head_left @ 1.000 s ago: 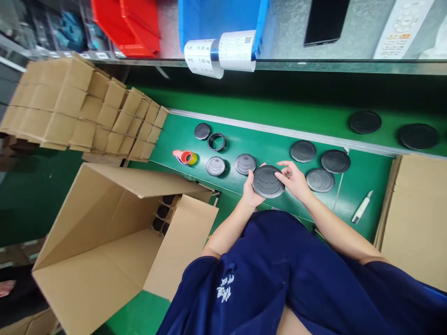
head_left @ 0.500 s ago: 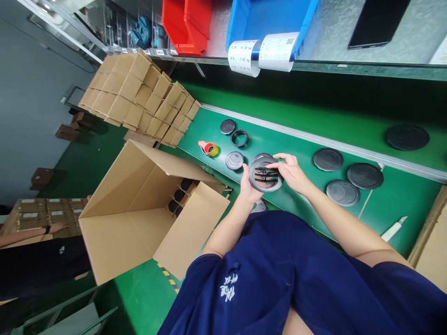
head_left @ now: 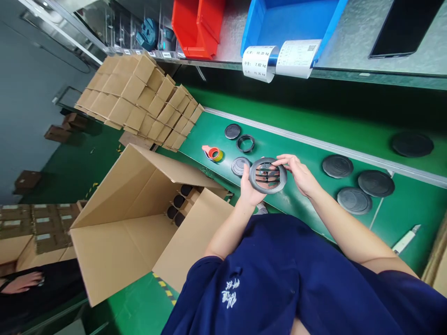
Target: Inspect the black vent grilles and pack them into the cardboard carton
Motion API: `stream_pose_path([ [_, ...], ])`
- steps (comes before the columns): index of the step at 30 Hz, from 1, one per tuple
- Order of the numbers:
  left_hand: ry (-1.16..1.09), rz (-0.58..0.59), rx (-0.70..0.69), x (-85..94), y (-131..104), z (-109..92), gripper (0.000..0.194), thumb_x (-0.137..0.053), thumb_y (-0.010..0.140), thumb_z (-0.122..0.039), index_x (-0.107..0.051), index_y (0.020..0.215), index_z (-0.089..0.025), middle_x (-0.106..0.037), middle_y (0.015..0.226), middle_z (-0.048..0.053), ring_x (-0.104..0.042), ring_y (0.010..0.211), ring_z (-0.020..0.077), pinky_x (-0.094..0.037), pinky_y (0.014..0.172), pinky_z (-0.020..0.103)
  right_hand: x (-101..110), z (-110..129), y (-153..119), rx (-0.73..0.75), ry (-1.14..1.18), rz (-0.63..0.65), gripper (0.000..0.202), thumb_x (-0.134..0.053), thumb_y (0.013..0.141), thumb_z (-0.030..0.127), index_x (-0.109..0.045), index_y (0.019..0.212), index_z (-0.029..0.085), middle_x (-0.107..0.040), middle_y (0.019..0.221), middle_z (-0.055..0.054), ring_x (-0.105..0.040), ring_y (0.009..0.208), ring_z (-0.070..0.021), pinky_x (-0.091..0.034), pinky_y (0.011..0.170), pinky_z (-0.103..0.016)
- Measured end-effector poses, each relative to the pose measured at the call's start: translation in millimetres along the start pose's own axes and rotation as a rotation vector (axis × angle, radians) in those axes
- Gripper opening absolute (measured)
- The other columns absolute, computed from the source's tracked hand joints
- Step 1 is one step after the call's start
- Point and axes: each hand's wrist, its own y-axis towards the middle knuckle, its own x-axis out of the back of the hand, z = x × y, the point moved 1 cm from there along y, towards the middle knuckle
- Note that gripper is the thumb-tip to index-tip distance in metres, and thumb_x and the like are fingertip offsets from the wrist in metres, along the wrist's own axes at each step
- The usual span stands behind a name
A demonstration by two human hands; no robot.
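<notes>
A round dark grey air vent (head_left: 267, 182) with several slats across its opening is held above the bench edge. My left hand (head_left: 249, 190) grips it from the left, thumb on the rim and fingers beneath. Fingertips of my right hand (head_left: 299, 175) rest at its upper right rim. Just left of the vent, a closed round vent (head_left: 240, 166) lies on the green bench (head_left: 303, 204), partly covered by my left thumb. Behind it are a black ring (head_left: 245, 143) and a dark disc-shaped vent (head_left: 232, 131).
Several round black vents (head_left: 376, 183) lie at right, near a utility knife (head_left: 407, 238). A tape roll (head_left: 215, 154) sits at left. An open carton (head_left: 118, 242) holds dark round parts. Stacked cardboard (head_left: 139, 97) stands behind. Overhead, a shelf carries red (head_left: 197, 28) and blue bins (head_left: 293, 23). A co-worker's hand (head_left: 24, 283) shows at far left.
The vent has turned so its slatted face points more toward me. My right fingers have moved from its slats to its rim. The camera view has shifted, and the co-worker's arm has moved.
</notes>
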Motion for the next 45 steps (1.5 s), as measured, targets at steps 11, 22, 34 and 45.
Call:
stream_pose_path([
  [11, -0.054, 0.039, -0.014, 8.1, -4.0, -19.5, 0.064, -0.038, 0.101, -0.064, -0.054, 0.146, -0.022, -0.064, 0.142, 0.015, -0.054, 0.138, 0.0382, -0.040, 0.114, 0.064, -23.1, 12.1, 12.2, -0.023, 0.055, 0.047, 0.074, -0.021, 0.104, 0.072, -0.078, 0.105, 0.025, -0.060, 0.137, -0.008, -0.053, 0.134, -0.0284, -0.048, 0.112, -0.046],
  [22, -0.066, -0.025, -0.030, 6.5, -9.6, -26.0, 0.068, -0.038, 0.100, -0.066, -0.054, 0.146, -0.018, -0.065, 0.140, 0.018, -0.058, 0.134, 0.0392, -0.042, 0.113, 0.063, -32.5, 18.2, 19.7, -0.033, 0.078, 0.075, 0.073, -0.022, 0.103, 0.072, -0.078, 0.103, 0.025, -0.064, 0.133, -0.007, -0.054, 0.132, -0.0287, -0.046, 0.113, -0.047],
  [34, -0.095, -0.065, -0.069, 1.2, -16.7, -27.3, 0.065, -0.040, 0.100, -0.062, -0.063, 0.134, -0.012, -0.071, 0.127, 0.019, -0.064, 0.124, 0.0360, -0.043, 0.111, 0.058, -37.0, 19.5, 17.4, -0.098, 0.219, 0.116, 0.071, -0.030, 0.100, 0.077, -0.080, 0.104, 0.027, -0.059, 0.139, -0.006, -0.051, 0.135, -0.0275, -0.040, 0.119, -0.046],
  [45, -0.140, 0.080, 0.050, 52.3, 1.0, 46.8, 0.081, -0.049, 0.081, -0.079, -0.071, 0.115, -0.009, -0.071, 0.116, 0.023, -0.064, 0.117, 0.0406, -0.033, 0.113, 0.060, -12.9, -32.4, -33.7, -0.424, 0.279, 0.090, 0.062, -0.042, 0.088, 0.083, -0.084, 0.097, 0.037, -0.055, 0.151, -0.003, -0.051, 0.140, -0.0368, -0.057, 0.102, -0.047],
])
